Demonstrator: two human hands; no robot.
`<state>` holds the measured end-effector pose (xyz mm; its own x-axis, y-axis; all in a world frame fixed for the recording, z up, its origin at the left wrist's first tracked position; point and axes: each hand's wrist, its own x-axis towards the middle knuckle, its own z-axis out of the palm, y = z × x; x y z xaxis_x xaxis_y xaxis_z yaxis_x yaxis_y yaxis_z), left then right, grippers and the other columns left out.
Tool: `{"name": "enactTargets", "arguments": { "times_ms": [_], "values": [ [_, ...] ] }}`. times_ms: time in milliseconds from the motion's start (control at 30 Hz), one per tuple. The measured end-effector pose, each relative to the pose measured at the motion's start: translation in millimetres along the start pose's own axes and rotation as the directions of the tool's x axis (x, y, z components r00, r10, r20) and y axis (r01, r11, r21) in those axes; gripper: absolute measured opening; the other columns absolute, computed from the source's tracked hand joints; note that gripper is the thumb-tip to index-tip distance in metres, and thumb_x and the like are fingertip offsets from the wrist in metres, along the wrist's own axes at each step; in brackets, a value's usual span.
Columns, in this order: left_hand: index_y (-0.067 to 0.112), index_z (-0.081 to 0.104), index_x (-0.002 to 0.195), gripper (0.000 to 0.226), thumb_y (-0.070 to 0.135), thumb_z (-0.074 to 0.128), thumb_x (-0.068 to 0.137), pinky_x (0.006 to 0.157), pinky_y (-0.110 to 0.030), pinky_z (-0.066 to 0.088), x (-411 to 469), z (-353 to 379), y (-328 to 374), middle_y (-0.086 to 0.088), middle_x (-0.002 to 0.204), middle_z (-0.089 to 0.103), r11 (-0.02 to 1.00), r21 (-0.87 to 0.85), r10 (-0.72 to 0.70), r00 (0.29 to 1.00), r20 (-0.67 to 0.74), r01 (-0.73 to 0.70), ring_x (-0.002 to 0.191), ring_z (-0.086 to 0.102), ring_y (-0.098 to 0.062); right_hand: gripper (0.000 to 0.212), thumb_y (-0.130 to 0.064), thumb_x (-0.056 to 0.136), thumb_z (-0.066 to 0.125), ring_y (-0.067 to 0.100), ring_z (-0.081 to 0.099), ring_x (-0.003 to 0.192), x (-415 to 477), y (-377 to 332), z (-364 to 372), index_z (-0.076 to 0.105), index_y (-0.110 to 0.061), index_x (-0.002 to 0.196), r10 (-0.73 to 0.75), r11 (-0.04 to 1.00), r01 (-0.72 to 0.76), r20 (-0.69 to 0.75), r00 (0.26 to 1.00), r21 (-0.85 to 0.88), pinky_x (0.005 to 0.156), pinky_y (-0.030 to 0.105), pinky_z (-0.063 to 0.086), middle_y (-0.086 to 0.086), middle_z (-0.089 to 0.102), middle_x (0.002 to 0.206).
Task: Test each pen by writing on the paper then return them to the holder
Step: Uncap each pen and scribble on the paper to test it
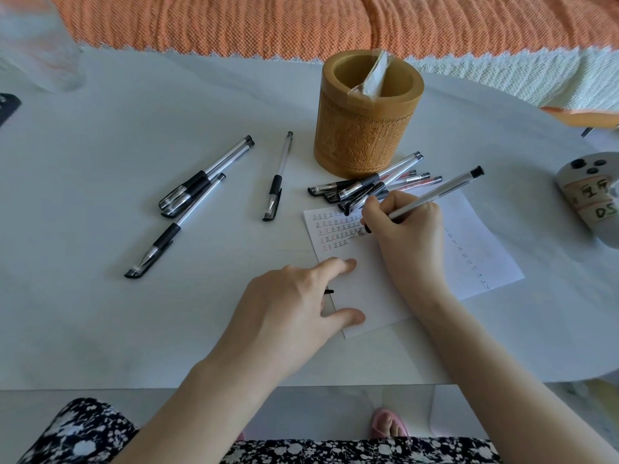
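My right hand (403, 226) grips a clear pen (442, 192) with a black end, its tip on the white paper (378, 283) beside rows of written characters. My left hand (294, 306) presses flat on the paper's left edge, fingers spread; a small black pen cap (329, 291) peeks out under it. The carved wooden holder (366, 115) stands behind the paper with only a plastic wrapper inside. A pile of several pens (375, 187) lies at its base. Three pens (197, 182) lie at the left, and a single pen (278, 177) lies in the middle.
A grey rounded object with labels (593, 199) sits at the right edge of the white table (100, 313). An orange woven cloth (301, 25) covers the far side. A dark object (6, 107) pokes in at the left edge.
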<state>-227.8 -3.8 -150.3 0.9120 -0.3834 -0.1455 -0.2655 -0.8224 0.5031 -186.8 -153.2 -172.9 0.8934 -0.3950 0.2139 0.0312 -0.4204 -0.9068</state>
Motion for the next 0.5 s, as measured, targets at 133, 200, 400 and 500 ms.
{"name": "enactTargets", "arguments": {
  "times_ms": [133,200,400,500],
  "values": [
    [0.051,0.039,0.126,0.057,0.063,0.058,0.074,0.075,-0.027,0.049,0.4,-0.4,0.6,0.011,0.066,0.052,1.0,0.008,-0.002,1.0,0.006,0.002,0.083,0.061,-0.008,0.036,-0.008,0.081,0.06,0.006,0.028,0.045,0.6,1.5,-0.7,0.04,0.001,0.052,0.0,1.0,0.0,0.002,1.0,-0.003,0.043,0.013,0.023,0.005,0.041,0.046],
    [0.051,0.039,0.126,0.057,0.063,0.058,0.073,0.075,-0.027,0.049,1.1,-0.3,0.5,0.011,0.065,0.052,1.0,0.008,-0.002,1.0,0.005,0.002,0.082,0.061,-0.008,0.035,-0.007,0.079,0.06,0.007,0.027,0.046,0.3,0.8,-0.7,0.039,0.001,0.052,-0.01,1.0,0.01,0.004,1.0,-0.014,0.043,0.014,0.022,0.008,0.041,0.047],
    [0.051,0.039,0.126,0.057,0.063,0.058,0.074,0.075,-0.026,0.05,0.5,0.0,0.3,0.009,0.075,0.06,1.0,0.005,0.002,1.0,0.004,-0.002,0.082,0.061,-0.006,0.031,-0.004,0.075,0.059,0.008,0.024,0.049,0.7,0.5,-0.3,0.038,0.003,0.054,-0.024,0.998,0.025,0.018,1.0,-0.053,0.044,0.017,0.02,0.008,0.033,0.048],
    [0.051,0.039,0.126,0.057,0.063,0.058,0.074,0.075,-0.026,0.049,-0.1,-0.1,0.0,0.01,0.076,0.06,1.0,0.004,0.006,1.0,0.005,-0.006,0.083,0.061,-0.006,0.03,-0.003,0.075,0.059,0.008,0.024,0.051,0.0,0.3,-0.3,0.039,0.007,0.056,-0.029,0.998,0.03,0.023,0.999,-0.054,0.045,0.019,0.021,0.016,0.035,0.05]
  ]
}}
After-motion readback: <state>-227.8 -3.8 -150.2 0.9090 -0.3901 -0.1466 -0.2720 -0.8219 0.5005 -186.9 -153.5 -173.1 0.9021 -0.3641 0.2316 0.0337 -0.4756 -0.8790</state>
